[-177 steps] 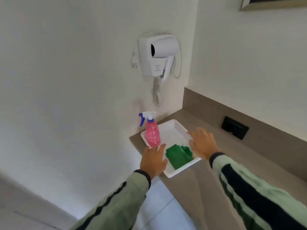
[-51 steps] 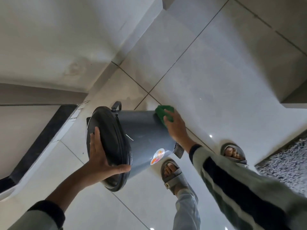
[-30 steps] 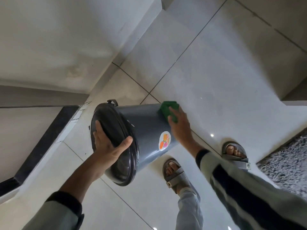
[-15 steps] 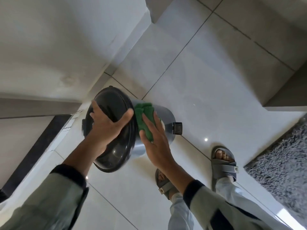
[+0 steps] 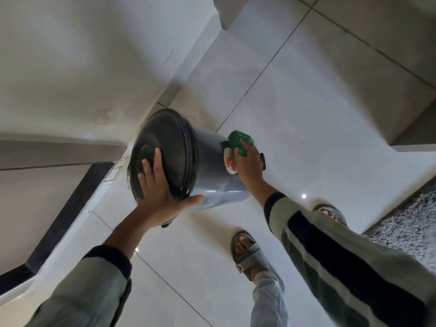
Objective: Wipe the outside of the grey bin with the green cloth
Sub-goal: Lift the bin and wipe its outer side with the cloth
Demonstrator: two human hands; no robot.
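grey bin [image 5: 212,185] tilted above the floor, long axis lid-left to base-right | my left hand [image 5: 160,197] splayed on its lid | my right hand [image 5: 247,164] nearer the base, fingers pressing green cloth [image 5: 240,142] to its side

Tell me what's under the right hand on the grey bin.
The green cloth is pressed under the right hand against the grey bin, beside a round sticker. The hand hides part of both.

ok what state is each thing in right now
round grey plastic bin: tilted, black lid shut
black bin lid: closed, under left hand
crumpled green cloth: pressed on bin side
left hand: spread on lid
right hand: grip on cloth
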